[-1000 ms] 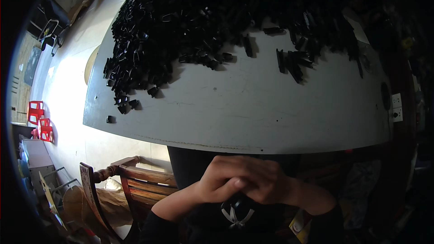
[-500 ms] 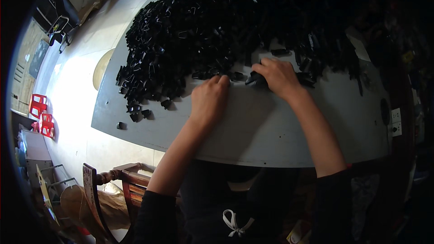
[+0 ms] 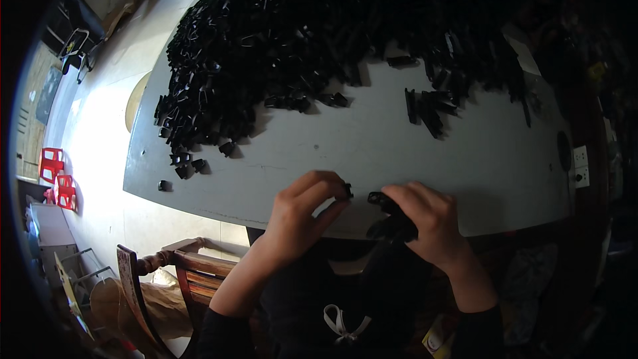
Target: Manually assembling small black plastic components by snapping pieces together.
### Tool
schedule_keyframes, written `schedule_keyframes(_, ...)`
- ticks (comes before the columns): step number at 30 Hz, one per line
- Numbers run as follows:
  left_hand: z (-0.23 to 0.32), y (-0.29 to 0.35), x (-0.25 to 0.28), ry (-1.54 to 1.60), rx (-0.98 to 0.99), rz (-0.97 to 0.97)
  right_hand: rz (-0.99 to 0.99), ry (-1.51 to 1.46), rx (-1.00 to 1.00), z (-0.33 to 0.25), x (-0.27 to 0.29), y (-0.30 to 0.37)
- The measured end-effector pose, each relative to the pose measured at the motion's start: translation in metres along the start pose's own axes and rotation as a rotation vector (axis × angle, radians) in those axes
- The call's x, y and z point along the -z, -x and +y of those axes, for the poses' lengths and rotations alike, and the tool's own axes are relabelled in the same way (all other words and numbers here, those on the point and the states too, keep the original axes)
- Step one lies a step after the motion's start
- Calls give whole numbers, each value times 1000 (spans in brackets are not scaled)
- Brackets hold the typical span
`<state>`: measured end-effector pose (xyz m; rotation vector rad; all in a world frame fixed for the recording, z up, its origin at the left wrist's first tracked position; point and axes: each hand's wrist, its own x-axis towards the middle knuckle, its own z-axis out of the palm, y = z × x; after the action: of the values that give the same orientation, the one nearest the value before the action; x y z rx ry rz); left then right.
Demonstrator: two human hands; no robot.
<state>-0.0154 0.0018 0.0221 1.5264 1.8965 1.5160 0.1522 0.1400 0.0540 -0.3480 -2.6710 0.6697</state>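
Note:
Over the near edge of the grey table [image 3: 372, 149], my left hand [image 3: 299, 206] pinches a small black plastic piece [image 3: 348, 190] between thumb and fingertips. Just right of it, my right hand [image 3: 428, 219] is closed around several longer black plastic pieces [image 3: 393, 221]. One end of these pieces points toward the left hand, a short gap apart from its piece. Their exact kind is too dark to tell. A large heap of black plastic pieces [image 3: 219, 66] covers the far part of the table. A few long black pieces [image 3: 433, 110] lie loose in front of it.
Some small pieces lie near the table's left edge, one black piece [image 3: 164, 186] apart from the others. A wooden chair [image 3: 199, 272] stands at the lower left. Red stools [image 3: 65, 193] are on the floor further left. A white wall socket [image 3: 581, 166] is at the right.
Both hands have drawn back from the heap to the table's near edge. The left now shows a small black piece in its pinch; the right brought several black pieces along.

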Motion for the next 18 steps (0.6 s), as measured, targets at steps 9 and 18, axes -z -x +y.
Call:
schedule_keyframes(9, 25, 18, 5, 14, -114, -61, -53, 6, 81, -12, 1, 15)
schedule_keyframes(18, 27, 29, 8, 30, -190, -93, -73, -148, 69, -21, 4, 20)
